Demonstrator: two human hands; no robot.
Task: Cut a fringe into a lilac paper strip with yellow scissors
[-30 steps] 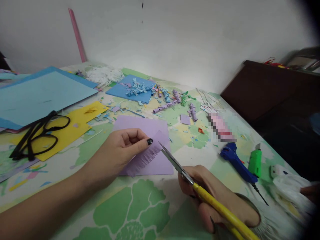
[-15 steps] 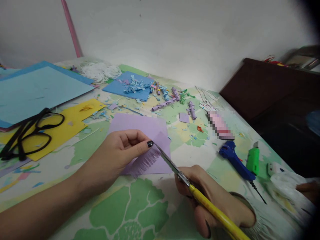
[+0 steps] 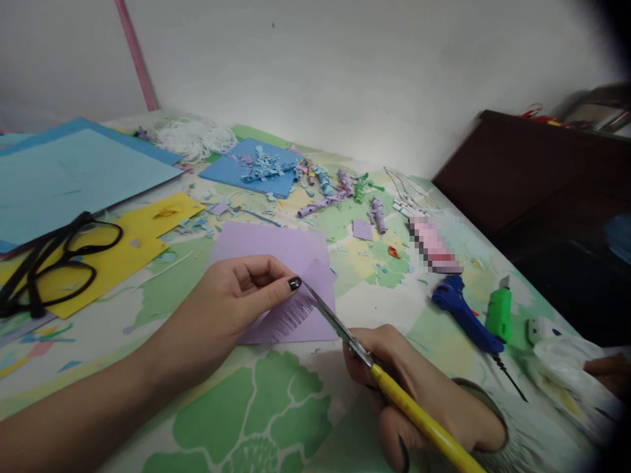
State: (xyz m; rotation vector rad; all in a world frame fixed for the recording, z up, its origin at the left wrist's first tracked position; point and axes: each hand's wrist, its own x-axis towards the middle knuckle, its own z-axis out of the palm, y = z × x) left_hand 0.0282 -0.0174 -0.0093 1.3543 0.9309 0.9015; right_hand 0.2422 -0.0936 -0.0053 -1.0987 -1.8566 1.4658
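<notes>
My left hand [image 3: 246, 292] pinches a purple paper strip [image 3: 290, 315] whose lower edge is cut into a fringe. My right hand [image 3: 394, 374] is wrapped round the yellow handle of the scissors [image 3: 409, 407]. The blades point up and left, their tips at the strip just beside my left thumb. Under the strip lies a larger purple sheet [image 3: 276, 243] on the patterned tablecloth. Part of the strip is hidden behind my left fingers.
Black glasses [image 3: 62, 263] lie on yellow paper [image 3: 172, 203] at the left, near light blue sheets [image 3: 73, 171]. Rolled paper pieces [image 3: 377, 213] and scraps lie further back. A blue glue gun [image 3: 463, 315], a green cutter [image 3: 499, 315] and a plastic bag [image 3: 566, 368] are at the right.
The whole view has shifted slightly, with the things at the left a little further left. Both hands keep nearly the same pose, and the scissors remain at the strip.
</notes>
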